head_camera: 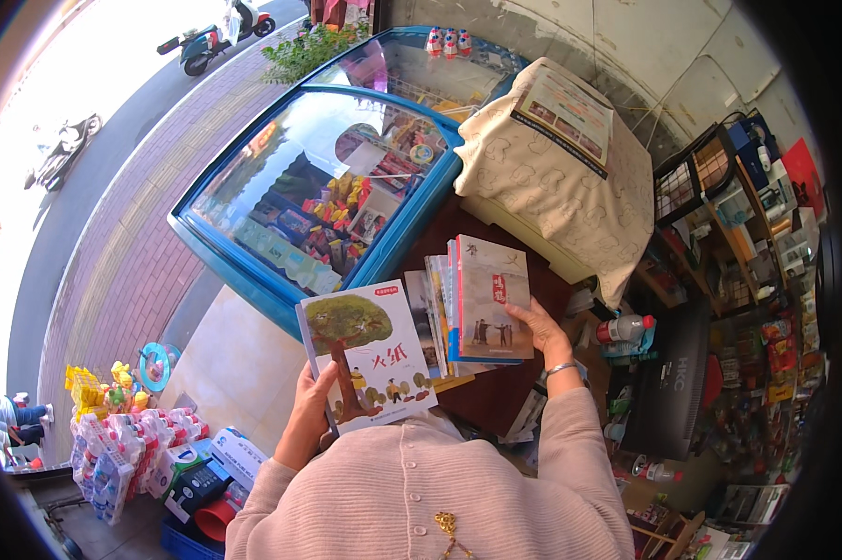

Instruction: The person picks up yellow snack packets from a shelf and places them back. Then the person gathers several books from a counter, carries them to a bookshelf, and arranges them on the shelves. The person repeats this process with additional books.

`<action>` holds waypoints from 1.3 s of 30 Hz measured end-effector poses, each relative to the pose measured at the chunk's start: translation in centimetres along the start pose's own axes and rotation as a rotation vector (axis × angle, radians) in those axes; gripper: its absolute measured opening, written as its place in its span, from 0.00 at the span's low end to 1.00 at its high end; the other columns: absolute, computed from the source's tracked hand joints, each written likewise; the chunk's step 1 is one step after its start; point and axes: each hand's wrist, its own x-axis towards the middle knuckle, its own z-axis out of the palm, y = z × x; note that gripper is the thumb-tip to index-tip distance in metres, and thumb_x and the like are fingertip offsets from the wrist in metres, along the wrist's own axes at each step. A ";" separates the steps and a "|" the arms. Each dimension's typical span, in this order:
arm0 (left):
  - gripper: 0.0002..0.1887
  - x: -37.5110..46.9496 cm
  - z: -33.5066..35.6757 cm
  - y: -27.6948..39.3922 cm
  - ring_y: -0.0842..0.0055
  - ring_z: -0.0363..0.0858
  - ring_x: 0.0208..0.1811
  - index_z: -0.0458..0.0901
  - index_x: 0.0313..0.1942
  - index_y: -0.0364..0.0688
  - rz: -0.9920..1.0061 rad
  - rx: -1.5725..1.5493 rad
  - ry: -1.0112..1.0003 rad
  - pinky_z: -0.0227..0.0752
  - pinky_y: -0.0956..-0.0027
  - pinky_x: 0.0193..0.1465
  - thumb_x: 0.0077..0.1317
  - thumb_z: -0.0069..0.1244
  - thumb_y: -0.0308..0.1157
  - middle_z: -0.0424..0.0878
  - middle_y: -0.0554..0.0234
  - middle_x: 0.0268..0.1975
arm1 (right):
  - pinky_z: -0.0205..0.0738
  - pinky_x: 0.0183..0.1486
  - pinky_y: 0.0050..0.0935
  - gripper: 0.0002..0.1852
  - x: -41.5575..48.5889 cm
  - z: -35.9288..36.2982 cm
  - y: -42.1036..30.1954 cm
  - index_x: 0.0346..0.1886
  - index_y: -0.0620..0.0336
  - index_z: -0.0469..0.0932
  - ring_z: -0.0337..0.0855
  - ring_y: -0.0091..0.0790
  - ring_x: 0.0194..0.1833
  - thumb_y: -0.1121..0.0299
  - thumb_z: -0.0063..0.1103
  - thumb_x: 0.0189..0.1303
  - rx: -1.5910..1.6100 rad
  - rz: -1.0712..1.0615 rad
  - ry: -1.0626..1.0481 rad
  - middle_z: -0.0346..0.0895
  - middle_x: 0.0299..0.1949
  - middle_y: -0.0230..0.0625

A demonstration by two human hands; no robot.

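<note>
My left hand (pixel 312 401) grips the lower left edge of a white picture book (pixel 365 353), its thumb on the cover. A large green tree with small figures is drawn on that cover, along with red writing. With my right hand (pixel 543 334) I hold the right edge of a beige-covered book (pixel 492 297), thumb on the front and the fingers mostly hidden behind. Grey figures and a red label show on this cover. Under and left of it, several more books (pixel 431 308) overlap in a fanned pile on a dark red tabletop (pixel 473 409).
Ahead stands a blue glass-topped chest freezer (pixel 400 269) holding packaged goods. A patterned cloth (pixel 533 178) covers a box-like unit at upper right. To the right are a black HKC monitor (pixel 667 385) and a plastic bottle (pixel 624 328). Shrink-wrapped bottles (pixel 123 451) stand at lower left.
</note>
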 end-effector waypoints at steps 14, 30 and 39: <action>0.23 -0.4 0.4 0.3 0.70 0.82 0.50 0.70 0.61 0.38 0.050 0.078 0.064 0.79 0.64 0.51 0.69 0.55 0.34 0.81 0.56 0.54 | 0.72 0.58 0.35 0.33 -0.9 0.0 2.8 0.57 0.63 0.76 0.78 0.35 0.54 0.56 0.75 0.50 0.184 0.083 -0.041 0.79 0.52 0.38; 0.23 6.8 4.3 -0.1 0.70 0.83 0.48 0.68 0.59 0.38 -0.055 0.299 -0.148 0.83 0.64 0.47 0.69 0.55 0.37 0.81 0.53 0.52 | 0.71 0.60 0.42 0.33 -18.4 2.2 9.8 0.63 0.62 0.70 0.77 0.40 0.55 0.66 0.70 0.53 0.586 -0.341 0.502 0.77 0.55 0.40; 0.28 16.0 7.5 -5.3 0.66 0.83 0.46 0.69 0.57 0.32 -0.060 0.758 -0.093 0.79 0.61 0.49 0.65 0.61 0.39 0.82 0.50 0.49 | 0.69 0.62 0.41 0.34 -25.0 5.0 5.4 0.65 0.61 0.67 0.75 0.41 0.58 0.59 0.67 0.57 0.690 -0.523 0.573 0.74 0.58 0.40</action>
